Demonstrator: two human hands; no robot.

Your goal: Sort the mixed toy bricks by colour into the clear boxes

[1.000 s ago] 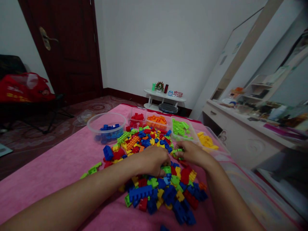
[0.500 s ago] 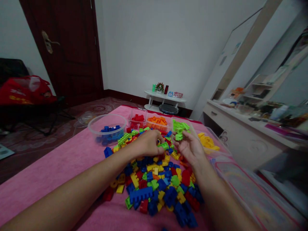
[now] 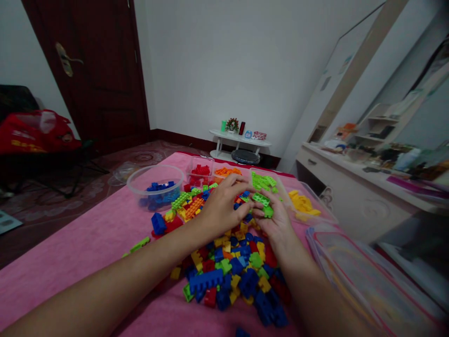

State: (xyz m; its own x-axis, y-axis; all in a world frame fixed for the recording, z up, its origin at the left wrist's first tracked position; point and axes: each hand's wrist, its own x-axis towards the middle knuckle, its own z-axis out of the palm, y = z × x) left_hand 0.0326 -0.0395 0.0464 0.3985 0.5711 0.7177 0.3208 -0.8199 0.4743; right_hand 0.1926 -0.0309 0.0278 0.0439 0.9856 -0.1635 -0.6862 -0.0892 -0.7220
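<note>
Over a mixed heap of toy building blocks, my two hands meet. My left hand pinches a light green block between thumb and fingertips, right at my other hand. My right hand, palm turned up, has its fingers curled round more light green blocks. How many blocks lie in that palm is partly hidden by the fingers. Just beyond, a clear box contains loose light green blocks.
A round clear tub of blue blocks stands left. Clear boxes with red blocks, orange blocks and yellow blocks line the far side and right. Clear lids lie at right on the pink cloth.
My left hand has lifted from the heap and moved right with a green block to my right hand. My right hand has drawn slightly back from the green blocks' box.
</note>
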